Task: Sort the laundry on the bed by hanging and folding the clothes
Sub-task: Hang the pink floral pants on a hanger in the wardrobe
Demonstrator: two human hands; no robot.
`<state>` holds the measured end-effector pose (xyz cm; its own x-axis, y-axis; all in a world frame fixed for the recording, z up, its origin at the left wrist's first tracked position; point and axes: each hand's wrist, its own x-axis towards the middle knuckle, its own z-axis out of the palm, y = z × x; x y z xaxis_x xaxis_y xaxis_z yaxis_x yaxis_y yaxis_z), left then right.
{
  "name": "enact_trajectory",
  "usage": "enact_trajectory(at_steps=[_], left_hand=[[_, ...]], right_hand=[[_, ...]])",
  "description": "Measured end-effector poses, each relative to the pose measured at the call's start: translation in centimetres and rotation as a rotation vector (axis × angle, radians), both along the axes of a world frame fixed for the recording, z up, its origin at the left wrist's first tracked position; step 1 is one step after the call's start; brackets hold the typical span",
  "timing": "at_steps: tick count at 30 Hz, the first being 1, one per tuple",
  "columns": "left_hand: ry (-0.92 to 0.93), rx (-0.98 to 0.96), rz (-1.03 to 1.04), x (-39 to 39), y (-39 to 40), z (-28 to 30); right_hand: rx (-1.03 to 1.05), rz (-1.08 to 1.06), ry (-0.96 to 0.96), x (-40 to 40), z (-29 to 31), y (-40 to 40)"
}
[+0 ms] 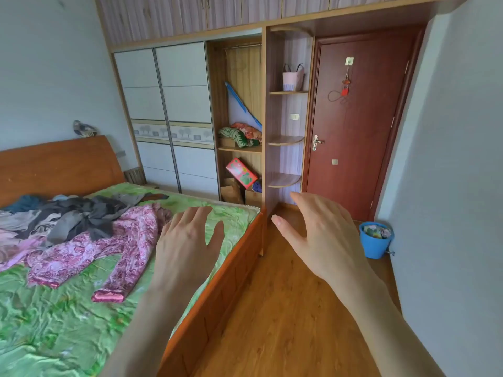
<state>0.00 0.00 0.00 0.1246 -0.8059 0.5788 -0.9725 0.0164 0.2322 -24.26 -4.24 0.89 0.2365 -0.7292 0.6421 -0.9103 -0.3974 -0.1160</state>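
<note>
A heap of laundry lies on the bed (54, 322), which has a green floral sheet. Pink flowered pyjama trousers (89, 254) spread out nearest me, and dark grey clothes (81, 213) are piled behind them with more garments at the far left. My left hand (187, 240) hovers over the bed's right edge, fingers straight and spread, holding nothing. My right hand (318, 235) is raised over the wooden floor beside the bed, also spread and empty. The wardrobe's open section (239, 118) shows a hanging rail near its top.
The bed's wooden side board (217, 295) runs diagonally between bed and floor. Corner shelves (285, 140) stand right of the wardrobe, then a red-brown shut door (353, 131). A blue bucket (375, 240) sits by the right wall. Wooden floor (285, 322) stretches to the door.
</note>
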Motion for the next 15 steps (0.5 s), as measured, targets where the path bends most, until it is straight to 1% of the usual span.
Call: enact_trajectory(at_steps=[2, 8, 15], left_hand=[[0.042, -0.003, -0.004, -0.3, -2.4, -0.2], [-0.009, -0.030, -0.011, -2.6, -11.3, 0.0], [-0.046, -0.077, -0.003, -6.6, -22.2, 0.9]], right_hand=[[0.038, 0.009, -0.014, -0.2, -0.4, -2.2], [0.029, 0.035, 0.018, -2.0, -1.3, -11.7], [0.010, 0.044, 0.031, -5.4, -0.3, -23.1]])
